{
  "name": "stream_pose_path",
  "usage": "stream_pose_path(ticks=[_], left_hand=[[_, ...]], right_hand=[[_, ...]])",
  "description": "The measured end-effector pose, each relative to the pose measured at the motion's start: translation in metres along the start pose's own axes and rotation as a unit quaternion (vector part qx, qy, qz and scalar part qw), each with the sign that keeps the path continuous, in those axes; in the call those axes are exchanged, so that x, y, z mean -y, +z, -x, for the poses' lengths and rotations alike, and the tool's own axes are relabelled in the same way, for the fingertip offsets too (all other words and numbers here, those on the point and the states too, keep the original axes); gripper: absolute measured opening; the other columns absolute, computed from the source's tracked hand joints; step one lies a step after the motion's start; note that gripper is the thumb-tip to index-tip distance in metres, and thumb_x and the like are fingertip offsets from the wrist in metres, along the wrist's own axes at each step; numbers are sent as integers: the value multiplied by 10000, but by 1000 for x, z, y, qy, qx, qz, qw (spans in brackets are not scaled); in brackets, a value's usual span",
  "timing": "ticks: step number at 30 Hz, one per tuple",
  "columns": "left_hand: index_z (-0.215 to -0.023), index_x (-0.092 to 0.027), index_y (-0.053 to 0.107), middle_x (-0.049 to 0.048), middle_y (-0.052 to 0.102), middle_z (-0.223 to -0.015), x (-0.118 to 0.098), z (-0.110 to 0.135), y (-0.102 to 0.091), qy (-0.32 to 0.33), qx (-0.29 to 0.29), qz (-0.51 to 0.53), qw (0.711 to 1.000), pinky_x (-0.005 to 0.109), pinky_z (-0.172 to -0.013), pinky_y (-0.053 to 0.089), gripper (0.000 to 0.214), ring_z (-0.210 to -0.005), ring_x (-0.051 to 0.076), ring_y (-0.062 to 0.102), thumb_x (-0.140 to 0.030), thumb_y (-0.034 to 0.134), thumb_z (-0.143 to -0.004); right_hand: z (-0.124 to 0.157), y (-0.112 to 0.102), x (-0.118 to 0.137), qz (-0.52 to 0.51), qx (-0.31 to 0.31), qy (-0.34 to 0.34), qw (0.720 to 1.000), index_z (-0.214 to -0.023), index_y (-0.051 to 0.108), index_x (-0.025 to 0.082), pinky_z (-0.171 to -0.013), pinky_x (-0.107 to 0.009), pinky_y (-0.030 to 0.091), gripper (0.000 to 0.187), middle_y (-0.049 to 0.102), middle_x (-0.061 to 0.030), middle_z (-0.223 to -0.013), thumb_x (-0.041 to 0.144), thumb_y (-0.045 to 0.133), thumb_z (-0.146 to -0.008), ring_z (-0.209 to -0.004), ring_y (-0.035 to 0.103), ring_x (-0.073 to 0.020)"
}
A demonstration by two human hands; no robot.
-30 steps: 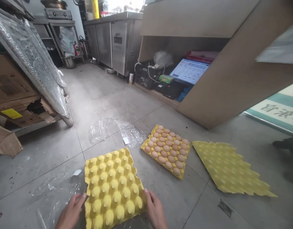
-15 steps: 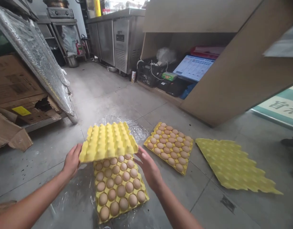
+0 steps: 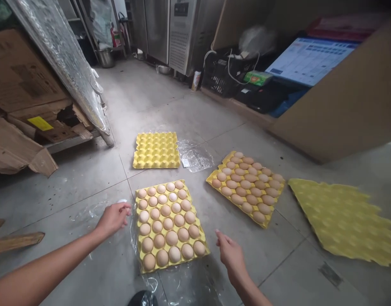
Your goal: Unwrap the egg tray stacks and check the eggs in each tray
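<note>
A yellow egg tray (image 3: 136,238) filled with brown eggs (image 3: 172,238) lies on the floor between my hands. To its left, my left hand (image 3: 114,217) hovers with loosely bent fingers and nothing held. My right hand (image 3: 231,254) is off the tray's right side, fingers partly curled, also without anything in it. Beyond the full tray an empty yellow egg tray (image 3: 156,151) rests on the floor. A second tray of eggs (image 3: 246,185) sits to the right, turned at an angle. Farther right lies another empty yellow tray (image 3: 344,219).
Clear plastic wrap (image 3: 197,156) lies beside the far empty tray, with more under the near one. Cardboard boxes (image 3: 26,72) and a metal-legged rack stand left. A wooden panel (image 3: 341,102), black crate (image 3: 220,74) and steel cabinet (image 3: 182,38) bound the back and right.
The empty tray that both hands held above the eggs now lies on the floor beyond them, let go. Both hands have drawn back to the full tray's sides. The view has tilted downward.
</note>
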State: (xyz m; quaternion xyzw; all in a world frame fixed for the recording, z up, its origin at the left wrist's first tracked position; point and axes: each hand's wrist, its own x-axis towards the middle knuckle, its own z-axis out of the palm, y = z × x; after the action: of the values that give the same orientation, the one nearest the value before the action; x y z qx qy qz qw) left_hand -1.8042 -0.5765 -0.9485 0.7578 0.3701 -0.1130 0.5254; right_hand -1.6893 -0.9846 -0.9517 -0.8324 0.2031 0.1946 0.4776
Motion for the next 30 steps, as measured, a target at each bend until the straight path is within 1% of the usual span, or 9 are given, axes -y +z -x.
stream_pose_path(ticks=[4, 7, 9, 11, 14, 18, 22, 26, 30], left_hand=[[-1220, -186, 730, 89, 802, -927, 23, 43, 12, 6, 50, -71, 996, 336, -601, 571, 390, -672, 233, 732, -394, 565, -933], [-1207, -288, 763, 51, 827, -958, 31, 75, 26, 88, 78, -180, 977, 354, -746, 605, 334, -803, 254, 775, -407, 555, -974], [-1167, -349, 773, 20, 831, -1023, 37, 95, 41, 161, 64, -223, 959, 343, -827, 613, 278, -878, 243, 788, -378, 558, -995], [-1225, -376, 739, 16, 815, -1101, 46, 113, 59, 218, 39, -238, 946, 308, -840, 623, 303, -916, 217, 789, -317, 527, -1016], [-1302, -349, 680, 43, 784, -1125, 62, 132, 90, 279, -6, -254, 926, 277, -818, 642, 347, -928, 202, 783, -245, 550, -997], [-1346, -287, 622, 81, 740, -1184, 76, 139, 116, 299, -64, -303, 903, 329, -844, 657, 378, -1017, 240, 760, -239, 609, -971], [-1391, -260, 577, 100, 704, -1220, 80, 130, 115, 283, -44, -352, 891, 365, -856, 648, 418, -1053, 256, 734, -212, 595, -977], [-1386, -242, 574, 108, 712, -1191, 82, 120, 110, 323, -27, -381, 866, 375, -835, 638, 414, -1018, 261, 732, -201, 603, -975], [-1319, -231, 594, 112, 720, -1224, 85, 117, 110, 340, -31, -375, 862, 394, -872, 628, 360, -1042, 268, 729, -191, 626, -962]], right_hand=[[-8, 0, -6, 37, 32, -7, 999, -620, 618, 212, -475, -298, 332, 474, 523, 17, -481, 652, 607, -797, -485, 453, -165], [-14, 3, 3, 61, 72, -41, 995, -806, 722, 192, -587, -314, 449, 413, 704, -28, -665, 594, 631, -790, -642, 607, -215], [-18, 4, 12, 82, 104, -59, 990, -908, 746, 197, -676, -340, 497, 406, 772, -46, -796, 573, 636, -799, -737, 667, -244], [-19, 5, 20, 131, 138, -84, 978, -955, 749, 207, -739, -377, 515, 393, 797, -60, -878, 554, 610, -835, -801, 700, -273], [-13, 8, 22, 234, 168, -130, 949, -1014, 740, 221, -766, -415, 521, 358, 790, -68, -902, 503, 558, -891, -834, 716, -296], [10, 7, 2, 331, 192, -238, 893, -1219, 648, 245, -761, -426, 562, 353, 737, -93, -1106, 448, 511, -965, -922, 718, -295], [20, 2, -30, 356, 224, -329, 846, -1269, 585, 265, -802, -419, 602, 295, 665, -113, -1271, 377, 494, -1012, -1077, 698, -293], [12, 2, -48, 348, 218, -387, 825, -1298, 590, 257, -868, -409, 615, 300, 671, -124, -1244, 345, 516, -1021, -1077, 701, -275], [5, 1, -48, 333, 220, -382, 833, -1357, 589, 252, -887, -415, 619, 363, 680, -137, -1219, 354, 547, -1011, -1067, 707, -282]])
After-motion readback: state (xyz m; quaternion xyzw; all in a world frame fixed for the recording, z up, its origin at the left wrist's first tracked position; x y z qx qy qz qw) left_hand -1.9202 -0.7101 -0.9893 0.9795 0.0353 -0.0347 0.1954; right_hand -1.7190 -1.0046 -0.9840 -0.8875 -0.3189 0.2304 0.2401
